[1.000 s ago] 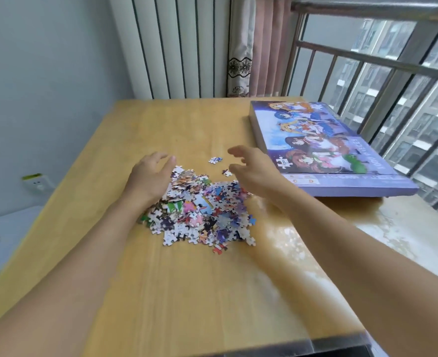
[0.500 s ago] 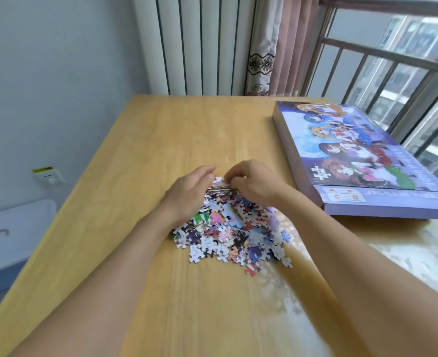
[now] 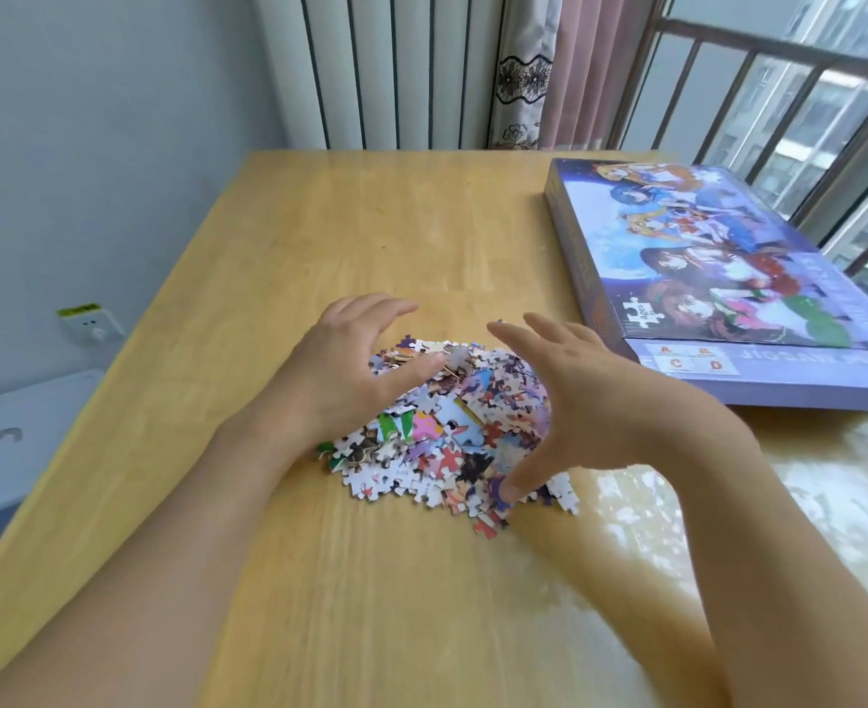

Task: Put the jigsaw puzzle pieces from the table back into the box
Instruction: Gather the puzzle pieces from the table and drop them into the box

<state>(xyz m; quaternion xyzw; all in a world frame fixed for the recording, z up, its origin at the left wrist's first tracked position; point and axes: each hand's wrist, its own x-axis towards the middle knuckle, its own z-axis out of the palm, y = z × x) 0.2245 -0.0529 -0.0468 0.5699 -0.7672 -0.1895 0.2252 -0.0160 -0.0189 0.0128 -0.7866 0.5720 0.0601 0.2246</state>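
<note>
Two hands frame a loose heap of jigsaw puzzle pieces (image 3: 447, 431) lying at the centre of the frame on the pale wooden tabletop (image 3: 350, 237). On the heap's left side, the left hand (image 3: 350, 370) rests with its fingers relaxed and slightly spread, the thumb lying across the upper pieces and nothing gripped. On the heap's right side, the right hand (image 3: 590, 401) stands edge-on with straight fingers pointing toward the top of the frame and its thumb reaching down to touch pieces at the heap's lower right edge; it grips nothing either. A few stray pieces trail off toward the lower right of the heap. At the right of the frame, the puzzle box (image 3: 728, 298) lies flat and closed on the tabletop, picture side up, near the heap but not touching it. White vertical panels, a pink curtain (image 3: 575, 69) and a barred window (image 3: 804, 120) fill the top of the frame.
</note>
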